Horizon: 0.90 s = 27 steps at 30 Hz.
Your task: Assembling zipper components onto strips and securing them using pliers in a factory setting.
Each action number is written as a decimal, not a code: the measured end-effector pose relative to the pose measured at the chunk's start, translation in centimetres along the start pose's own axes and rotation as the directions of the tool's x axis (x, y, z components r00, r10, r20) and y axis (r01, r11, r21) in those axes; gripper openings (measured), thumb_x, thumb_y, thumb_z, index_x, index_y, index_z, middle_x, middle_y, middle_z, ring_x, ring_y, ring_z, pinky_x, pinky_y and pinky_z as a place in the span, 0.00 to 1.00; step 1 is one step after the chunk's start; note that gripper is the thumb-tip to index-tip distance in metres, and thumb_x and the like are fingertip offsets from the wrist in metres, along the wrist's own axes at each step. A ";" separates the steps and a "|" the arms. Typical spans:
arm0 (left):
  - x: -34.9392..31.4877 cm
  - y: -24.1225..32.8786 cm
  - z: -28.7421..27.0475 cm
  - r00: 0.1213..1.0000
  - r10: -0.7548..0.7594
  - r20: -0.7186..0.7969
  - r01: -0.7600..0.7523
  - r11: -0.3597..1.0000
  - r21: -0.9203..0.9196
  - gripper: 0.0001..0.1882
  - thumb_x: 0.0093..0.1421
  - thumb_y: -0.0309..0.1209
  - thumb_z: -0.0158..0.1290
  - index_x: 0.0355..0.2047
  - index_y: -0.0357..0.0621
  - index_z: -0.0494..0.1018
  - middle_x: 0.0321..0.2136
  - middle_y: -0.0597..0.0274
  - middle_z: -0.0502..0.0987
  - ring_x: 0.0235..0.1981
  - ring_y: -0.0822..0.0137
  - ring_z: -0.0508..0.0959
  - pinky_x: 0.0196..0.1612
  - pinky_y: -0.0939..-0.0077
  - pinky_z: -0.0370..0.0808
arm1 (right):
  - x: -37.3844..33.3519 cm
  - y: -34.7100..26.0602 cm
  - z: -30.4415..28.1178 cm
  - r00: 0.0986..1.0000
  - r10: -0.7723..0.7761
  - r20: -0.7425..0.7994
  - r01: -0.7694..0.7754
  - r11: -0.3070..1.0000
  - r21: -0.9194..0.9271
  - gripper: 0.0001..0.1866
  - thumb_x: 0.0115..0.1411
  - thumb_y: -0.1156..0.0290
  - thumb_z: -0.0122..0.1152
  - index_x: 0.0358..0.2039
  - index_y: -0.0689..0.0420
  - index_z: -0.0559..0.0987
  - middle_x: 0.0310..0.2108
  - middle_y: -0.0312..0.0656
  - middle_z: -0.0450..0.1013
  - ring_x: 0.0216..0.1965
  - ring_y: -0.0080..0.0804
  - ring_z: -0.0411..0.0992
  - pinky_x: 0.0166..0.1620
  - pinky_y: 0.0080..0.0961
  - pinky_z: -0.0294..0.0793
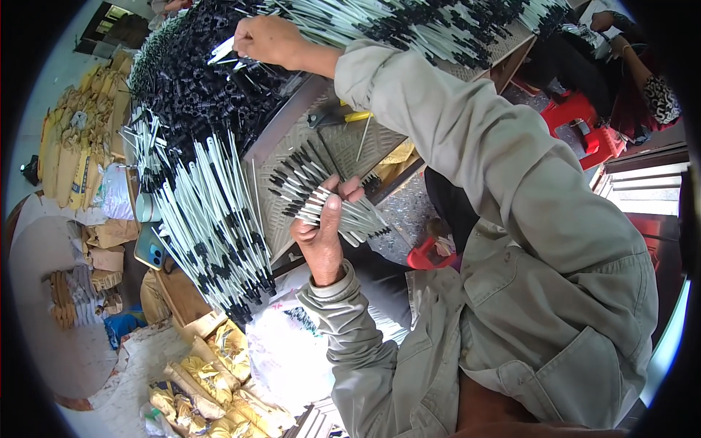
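Observation:
My left hand (321, 230) is closed around a fanned bundle of thin white rods with black ends (296, 182), held over the patterned metal tabletop (272, 157). My right arm stretches forward and across to the left. Its hand (269, 40) is closed, and white strip ends (221, 52) stick out past the fingers, which partly hide them. Below that hand lies a large heap of small black plastic parts (197, 95). A thick stack of white rods with black fittings (212, 219) lies left of my left hand.
More white rods (328, 18) cover the far table. A tool with a yellow handle (358, 116) lies near the ledge. A phone (150, 247) rests at the left edge. Yellow packages (212, 372) lie lower left. At right are a red stool (584, 131) and another person's arm (642, 73).

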State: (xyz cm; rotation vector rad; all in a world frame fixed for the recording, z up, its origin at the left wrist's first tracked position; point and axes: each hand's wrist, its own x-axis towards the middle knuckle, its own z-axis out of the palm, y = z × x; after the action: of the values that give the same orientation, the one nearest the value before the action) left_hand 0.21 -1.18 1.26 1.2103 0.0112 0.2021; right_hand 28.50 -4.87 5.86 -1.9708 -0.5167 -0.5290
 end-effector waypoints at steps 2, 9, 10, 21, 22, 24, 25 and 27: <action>0.1 0.0 0.3 1.000 0.004 0.003 -0.004 1.000 0.010 0.16 0.56 0.26 0.51 0.42 0.26 0.69 0.33 0.41 0.75 0.33 0.56 0.78 0.41 0.69 0.73 | 0.0 0.9 -0.4 0.999 0.012 0.049 -0.012 1.000 -0.007 0.08 0.48 0.62 0.55 0.25 0.50 0.79 0.25 0.41 0.75 0.30 0.41 0.73 0.35 0.35 0.71; 0.0 0.0 0.2 1.000 -0.019 -0.006 0.019 1.000 0.004 0.15 0.56 0.26 0.51 0.41 0.27 0.69 0.33 0.42 0.75 0.33 0.55 0.78 0.41 0.67 0.73 | -0.4 1.2 -0.1 0.982 0.001 0.190 0.033 0.984 -0.176 0.07 0.49 0.63 0.55 0.22 0.49 0.80 0.22 0.37 0.74 0.27 0.36 0.73 0.32 0.30 0.70; 0.0 0.0 0.2 0.999 -0.032 -0.006 0.032 0.999 -0.004 0.14 0.56 0.26 0.51 0.41 0.27 0.69 0.33 0.42 0.75 0.33 0.54 0.78 0.41 0.66 0.73 | -0.4 1.2 -0.1 0.981 0.014 0.193 0.022 0.983 -0.183 0.07 0.48 0.63 0.55 0.22 0.48 0.80 0.22 0.38 0.74 0.27 0.37 0.73 0.32 0.31 0.70; 0.1 -0.3 -0.1 0.999 0.040 -0.028 -0.041 0.999 -0.019 0.14 0.56 0.24 0.51 0.41 0.26 0.69 0.34 0.48 0.75 0.34 0.52 0.77 0.39 0.64 0.76 | -5.4 -5.8 -9.3 0.944 -0.220 0.247 -0.072 0.590 0.804 0.16 0.62 0.60 0.46 0.46 0.54 0.64 0.34 0.44 0.70 0.34 0.32 0.69 0.40 0.35 0.66; 0.1 -0.4 0.0 0.998 0.057 -0.014 -0.057 0.998 -0.034 0.14 0.56 0.24 0.51 0.41 0.26 0.69 0.34 0.49 0.75 0.34 0.52 0.77 0.39 0.63 0.76 | -7.7 -6.6 -11.0 0.961 -0.191 0.202 -0.033 0.643 0.765 0.11 0.60 0.65 0.47 0.38 0.58 0.67 0.31 0.44 0.72 0.30 0.30 0.72 0.34 0.28 0.69; -0.1 -0.4 -0.5 0.998 0.059 -0.033 -0.060 0.998 -0.031 0.16 0.55 0.24 0.52 0.42 0.27 0.68 0.36 0.51 0.74 0.35 0.50 0.77 0.38 0.60 0.77 | -12.3 -7.1 -12.8 0.965 -0.143 0.220 -0.071 0.665 0.743 0.09 0.61 0.69 0.44 0.32 0.62 0.69 0.28 0.45 0.74 0.29 0.28 0.75 0.30 0.21 0.74; -0.1 -0.5 -0.7 0.998 0.062 -0.021 -0.063 0.996 -0.066 0.16 0.55 0.25 0.52 0.43 0.27 0.68 0.37 0.51 0.74 0.36 0.50 0.76 0.39 0.59 0.77 | -14.4 -6.8 -13.6 0.956 -0.117 0.268 -0.133 0.644 0.754 0.10 0.64 0.69 0.40 0.34 0.62 0.68 0.29 0.45 0.73 0.32 0.28 0.75 0.32 0.21 0.75; 0.1 -0.7 -0.7 0.995 0.099 0.022 -0.095 0.988 -0.118 0.17 0.55 0.25 0.51 0.44 0.27 0.67 0.38 0.51 0.73 0.38 0.48 0.76 0.39 0.57 0.77 | -17.4 -5.5 -13.5 0.950 -0.024 0.312 -0.241 0.581 0.777 0.09 0.64 0.68 0.40 0.36 0.62 0.65 0.31 0.47 0.73 0.33 0.31 0.75 0.34 0.22 0.76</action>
State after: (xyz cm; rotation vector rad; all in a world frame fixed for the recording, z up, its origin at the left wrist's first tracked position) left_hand 0.32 -0.73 0.41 1.0973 -0.0834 0.2674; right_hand 9.32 -17.00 5.49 -1.1507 -0.6645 0.1177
